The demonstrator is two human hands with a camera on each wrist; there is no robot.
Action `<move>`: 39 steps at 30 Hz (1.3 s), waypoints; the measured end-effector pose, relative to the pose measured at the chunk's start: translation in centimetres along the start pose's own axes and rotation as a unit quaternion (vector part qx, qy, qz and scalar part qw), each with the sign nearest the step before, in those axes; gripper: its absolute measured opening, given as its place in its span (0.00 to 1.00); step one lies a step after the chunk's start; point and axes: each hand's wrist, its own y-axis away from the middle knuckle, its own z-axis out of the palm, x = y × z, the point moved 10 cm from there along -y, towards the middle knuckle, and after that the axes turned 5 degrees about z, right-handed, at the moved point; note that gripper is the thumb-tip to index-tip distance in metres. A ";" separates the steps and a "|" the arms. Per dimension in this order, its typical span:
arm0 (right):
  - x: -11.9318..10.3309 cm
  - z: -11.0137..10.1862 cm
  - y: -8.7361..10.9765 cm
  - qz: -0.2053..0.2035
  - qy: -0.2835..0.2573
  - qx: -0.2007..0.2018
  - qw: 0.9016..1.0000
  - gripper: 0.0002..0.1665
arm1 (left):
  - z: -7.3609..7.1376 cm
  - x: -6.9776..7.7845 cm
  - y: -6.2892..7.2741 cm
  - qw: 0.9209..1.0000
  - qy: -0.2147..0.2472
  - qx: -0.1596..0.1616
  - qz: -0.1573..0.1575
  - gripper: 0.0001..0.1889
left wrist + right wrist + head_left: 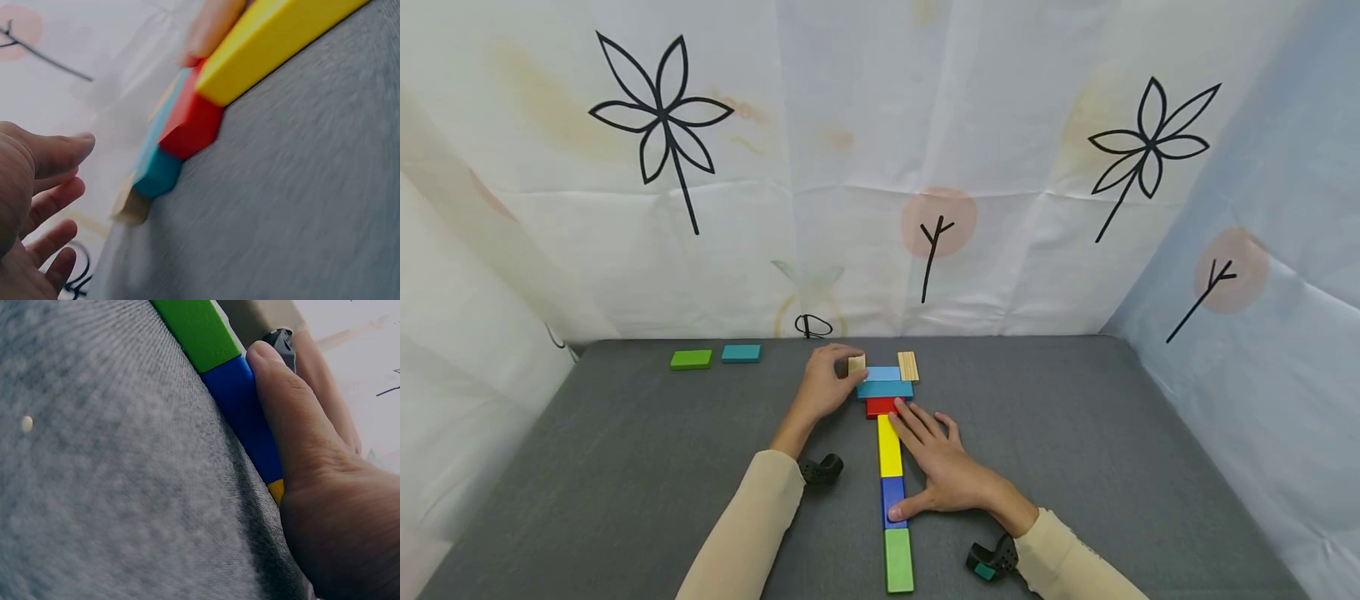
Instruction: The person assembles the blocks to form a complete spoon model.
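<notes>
My left hand [826, 385] is beside a plain wood block [856, 364] at the far end of a block layout. The left wrist view shows its loosely bent fingers apart from that wood block [131, 206]. A second wood block [907, 366] lies at the right. Between them is a light blue block [882, 373], then a teal block [885, 389] and a red block [881, 407]. My right hand [951, 471] spreads over the row, fingertips at the red block and the yellow block [889, 450], thumb on the blue block [892, 493]. A green block [898, 562] forms the near end.
A separate green block [691, 360] and a teal block [741, 354] lie at the table's far left. The grey tabletop [625, 492] meets a white printed cloth [850, 167] behind and at the sides. Each wrist wears a black device [992, 558].
</notes>
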 end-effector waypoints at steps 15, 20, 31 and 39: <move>0.0 0.0 0.1 -0.002 -0.002 0.003 1.000 0.73 | -11.0 -6.3 2.7 0.992 0.000 0.096 -0.078 0.26; 0.1 0.0 0.1 -0.002 0.000 0.003 1.000 0.73 | -12.9 -8.8 3.5 0.989 -0.012 0.109 -0.104 0.28; -0.1 0.0 0.1 -0.005 -0.006 0.000 1.000 0.72 | -13.6 -11.2 4.1 0.985 -0.050 0.107 -0.126 0.32; -0.1 0.0 0.1 -0.005 -0.004 0.000 1.000 0.72 | -13.5 -11.6 4.0 0.982 -0.055 0.120 -0.136 0.30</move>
